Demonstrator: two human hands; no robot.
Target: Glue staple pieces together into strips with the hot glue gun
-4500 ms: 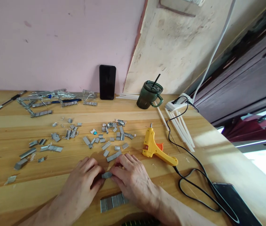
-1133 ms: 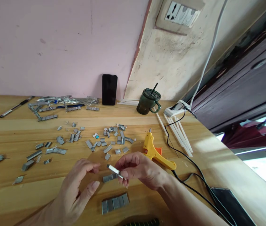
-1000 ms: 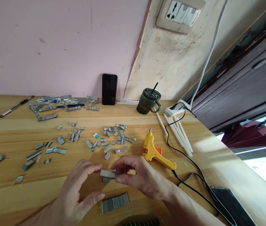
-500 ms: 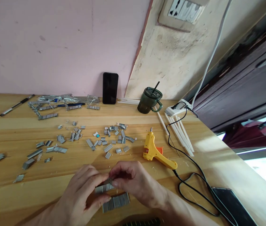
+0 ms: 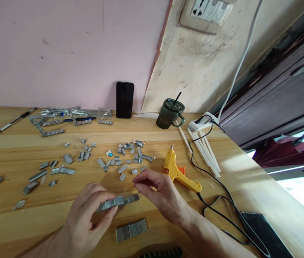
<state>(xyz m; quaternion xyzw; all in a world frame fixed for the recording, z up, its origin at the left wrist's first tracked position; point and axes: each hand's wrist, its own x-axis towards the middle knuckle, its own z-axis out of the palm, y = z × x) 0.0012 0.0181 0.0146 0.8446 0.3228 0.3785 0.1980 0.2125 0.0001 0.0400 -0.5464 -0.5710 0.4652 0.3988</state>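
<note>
With left hand [image 5: 84, 215], now alone supporting a jointed, flat grey metal strip [image 5: 117, 201] near the middle. With right hand [image 5: 162, 195], withdrawn and narrowed just beside its right end; cannot tell whether holding anything. Apparently joined firmly enough for one-handed support. Nearer, unmoved: a flat row of grey metal panels [image 5: 132, 230].

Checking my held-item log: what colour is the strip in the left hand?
The strip in the left hand is grey, best seen in the head view.
</note>
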